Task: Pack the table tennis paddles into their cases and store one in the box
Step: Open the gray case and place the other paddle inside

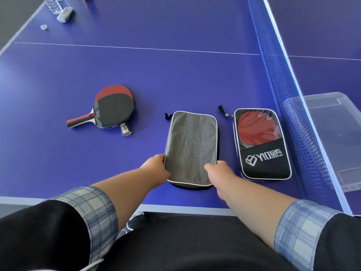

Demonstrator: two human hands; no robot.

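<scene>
I see both hands on the grey case (190, 147), which lies flat on the blue table (175, 75) near my edge, its zip pull at the far left corner. My left hand (156, 165) grips the case's left edge near the near corner, fingers curled against the white piping. My right hand (216, 171) pinches the right edge, with the thumb lying on top of the grey fabric and the fingers wrapped at the side. I cannot tell whether anything is inside this case. Just beside it on the right, apart from it, lies the black case (263, 159) with a clear window, and a red-faced paddle (257, 130) shows inside it. Well to the left, two loose paddles (114, 110) lie stacked, the black-rubber one on top of a red one, one handle pointing left and the other toward me. The net (283, 90) runs along the right side of the cases, and the clear plastic box (332, 141) sits on the far side of it. At the far left corner stand a water bottle (51, 4) and some small pale items I cannot make out.
</scene>
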